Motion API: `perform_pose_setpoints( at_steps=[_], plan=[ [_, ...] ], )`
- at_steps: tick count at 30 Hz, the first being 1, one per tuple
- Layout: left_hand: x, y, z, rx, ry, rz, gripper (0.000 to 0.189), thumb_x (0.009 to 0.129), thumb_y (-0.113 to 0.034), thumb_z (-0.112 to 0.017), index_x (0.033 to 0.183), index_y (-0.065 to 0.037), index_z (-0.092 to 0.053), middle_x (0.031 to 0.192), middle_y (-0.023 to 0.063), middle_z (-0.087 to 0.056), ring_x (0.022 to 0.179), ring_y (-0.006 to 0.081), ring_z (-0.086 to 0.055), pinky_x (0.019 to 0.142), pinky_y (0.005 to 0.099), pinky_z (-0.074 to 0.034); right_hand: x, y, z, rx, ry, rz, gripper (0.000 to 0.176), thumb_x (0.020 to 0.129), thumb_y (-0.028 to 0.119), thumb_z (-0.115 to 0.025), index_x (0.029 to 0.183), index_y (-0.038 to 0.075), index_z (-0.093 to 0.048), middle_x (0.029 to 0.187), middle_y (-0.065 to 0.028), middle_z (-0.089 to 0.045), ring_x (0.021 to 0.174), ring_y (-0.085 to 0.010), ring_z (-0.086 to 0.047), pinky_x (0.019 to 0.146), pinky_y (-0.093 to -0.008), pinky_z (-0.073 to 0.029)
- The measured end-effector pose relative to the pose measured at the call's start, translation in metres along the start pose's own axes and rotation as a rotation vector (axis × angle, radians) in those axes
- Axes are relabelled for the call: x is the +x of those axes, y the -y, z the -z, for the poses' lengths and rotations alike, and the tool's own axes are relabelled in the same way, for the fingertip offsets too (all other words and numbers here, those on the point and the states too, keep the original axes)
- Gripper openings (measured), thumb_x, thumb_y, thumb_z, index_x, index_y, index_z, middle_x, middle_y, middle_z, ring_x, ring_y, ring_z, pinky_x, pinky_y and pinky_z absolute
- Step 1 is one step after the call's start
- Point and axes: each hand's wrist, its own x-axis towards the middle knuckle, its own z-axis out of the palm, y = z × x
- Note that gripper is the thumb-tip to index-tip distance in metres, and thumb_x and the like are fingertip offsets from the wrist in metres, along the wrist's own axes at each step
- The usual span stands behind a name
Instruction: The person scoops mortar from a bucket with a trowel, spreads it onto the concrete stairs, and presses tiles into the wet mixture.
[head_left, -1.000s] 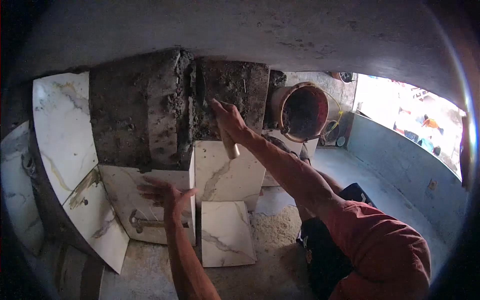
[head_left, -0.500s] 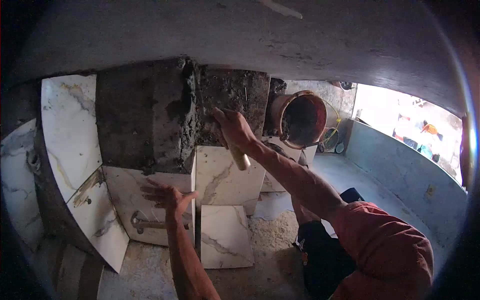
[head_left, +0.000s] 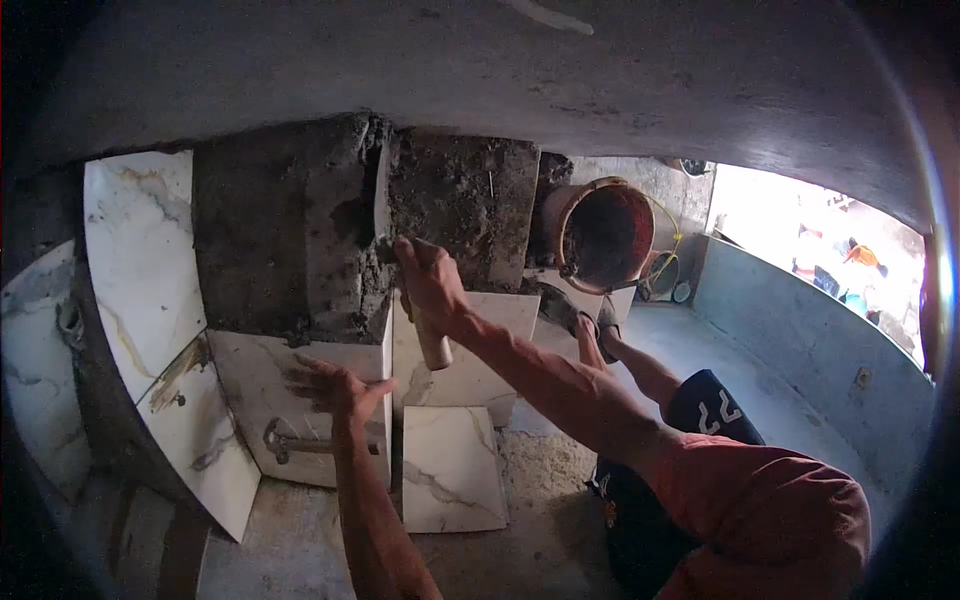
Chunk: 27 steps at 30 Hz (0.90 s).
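Observation:
My right hand (head_left: 432, 285) grips the pale handle of a trowel (head_left: 435, 352). Its blade, seen nearly edge-on, lies along the mortar-covered corner (head_left: 368, 220) of the wall. My left hand (head_left: 345, 392), fingers spread, rests against or just over a white marbled tile (head_left: 250, 375) on the low wall. Below that hand a hammer (head_left: 310, 445) lies across the pale surface, partly hidden by my forearm. Another marbled tile (head_left: 450, 360) sits under my right hand, below the rough dark mortar face (head_left: 465, 200).
A bucket (head_left: 605, 235) with dark contents stands at the right of the mortar face. A loose square tile (head_left: 452, 480) leans in front, beside sandy rubble (head_left: 545, 465). Tall tiles (head_left: 145, 260) line the left. A low blue-grey wall (head_left: 800, 320) runs along the right.
My right hand has moved left and slightly down, bringing the trowel blade upright along the corner. My left hand stays in place. My legs and feet show more on the right.

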Motion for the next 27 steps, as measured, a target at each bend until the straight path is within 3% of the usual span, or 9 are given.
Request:
perform_pose_setpoints(
  at_steps=[4, 6, 8, 12, 16, 18, 20, 22, 27],
  plan=[
    [-0.008, -0.007, 0.018, -0.167, 0.096, 0.01, 0.122, 0.047, -0.035, -0.079, 0.124, 0.015, 0.001, 0.128, 0.0369, -0.002, 0.124, 0.0418, -0.005, 0.098, 0.048, -0.009, -0.012, 0.0, 0.004, -0.186, -0.043, 0.033, 0.035, 0.086, 0.035, -0.043, 0.076, 0.003, -0.051, 0.047, -0.0018, -0.043, 0.039, -0.0095, -0.045, 0.036, -0.0276, -0.036],
    [-0.003, 0.002, 0.01, -0.177, 0.116, 0.0, 0.121, 0.047, -0.035, -0.079, 0.124, 0.015, 0.0, 0.129, 0.0361, -0.002, 0.124, 0.0413, -0.004, 0.099, 0.0478, -0.007, -0.034, -0.007, 0.017, -0.227, -0.004, 0.175, 0.033, 0.085, 0.028, -0.041, 0.079, -0.002, -0.05, 0.056, -0.0155, -0.05, 0.049, -0.0189, -0.051, 0.047, -0.0331, -0.04],
    [0.002, 0.009, 0.003, -0.192, 0.128, -0.019, 0.121, 0.048, -0.036, -0.078, 0.124, 0.015, 0.0, 0.13, 0.0352, -0.001, 0.124, 0.0407, -0.003, 0.099, 0.0475, -0.006, -0.058, -0.004, 0.047, -0.229, 0.038, 0.156, 0.032, 0.087, 0.032, -0.042, 0.078, 0.003, -0.053, 0.054, 0.0017, -0.042, 0.045, -0.0057, -0.039, 0.04, -0.0245, -0.033],
    [0.026, 0.033, -0.034, 0.065, -0.092, 0.01, 0.112, 0.052, -0.037, -0.076, 0.126, 0.012, -0.006, 0.133, 0.0287, -0.003, 0.126, 0.0363, -0.002, 0.101, 0.0426, -0.006, -0.07, -0.056, 0.163, -0.246, -0.1, 0.202, 0.028, 0.087, 0.028, -0.041, 0.083, 0.004, -0.055, 0.06, 0.0031, -0.044, 0.052, -0.004, -0.04, 0.044, -0.0204, -0.032],
    [0.038, 0.048, -0.041, -0.009, -0.12, -0.014, 0.112, 0.053, -0.036, -0.076, 0.126, 0.011, -0.005, 0.134, 0.0282, -0.003, 0.126, 0.0356, -0.002, 0.101, 0.0417, -0.006, -0.084, -0.036, 0.292, -0.993, -0.029, 0.287, 0.023, 0.082, 0.023, -0.046, 0.081, 0.002, -0.054, 0.062, -0.0053, -0.051, 0.057, -0.0126, -0.052, 0.051, -0.0275, -0.042],
    [0.043, 0.051, -0.047, -0.066, -0.116, -0.03, 0.112, 0.053, -0.036, -0.076, 0.127, 0.011, -0.005, 0.134, 0.028, -0.003, 0.126, 0.0353, -0.002, 0.101, 0.0413, -0.006, -0.064, -0.048, 0.351, -1.423, -0.075, 0.029, 0.021, 0.078, 0.019, -0.046, 0.085, 0.001, -0.054, 0.066, -0.013, -0.056, 0.065, -0.0235, -0.059, 0.055, -0.0343, -0.045],
    [0.049, 0.061, -0.055, -0.13, -0.096, -0.057, 0.113, 0.053, -0.036, -0.076, 0.127, 0.01, -0.004, 0.134, 0.0277, -0.003, 0.126, 0.035, -0.002, 0.101, 0.0408, -0.006, -0.037, -0.083, 0.4, -1.484, -0.047, 0.249, 0.022, 0.075, 0.018, -0.048, 0.088, 0.002, -0.055, 0.073, -0.0171, -0.058, 0.071, -0.0292, -0.059, 0.057, -0.0375, -0.046],
    [0.056, 0.076, -0.063, -0.199, -0.078, -0.072, 0.113, 0.053, -0.036, -0.075, 0.127, 0.01, -0.004, 0.134, 0.0275, -0.003, 0.126, 0.0346, -0.002, 0.101, 0.0404, -0.006, 0.003, -0.092, 0.407, -1.823, 0.147, 0.078, 0.023, 0.072, 0.02, -0.052, 0.087, 0.004, -0.055, 0.071, -0.0161, -0.057, 0.071, -0.0272, -0.059, 0.061, -0.0384, -0.047],
    [0.053, 0.089, -0.064, -0.341, 0.008, -0.085, 0.113, 0.053, -0.036, -0.075, 0.127, 0.009, -0.003, 0.134, 0.027, -0.003, 0.126, 0.034, -0.003, 0.101, 0.0395, -0.006, 0.093, -0.134, 0.368, -1.985, -0.05, 0.305, 0.036, 0.069, 0.021, -0.055, 0.1, 0.003, -0.05, 0.089, -0.0146, -0.053, 0.071, -0.0209, -0.057, 0.056, -0.034, -0.046]
  ],
)
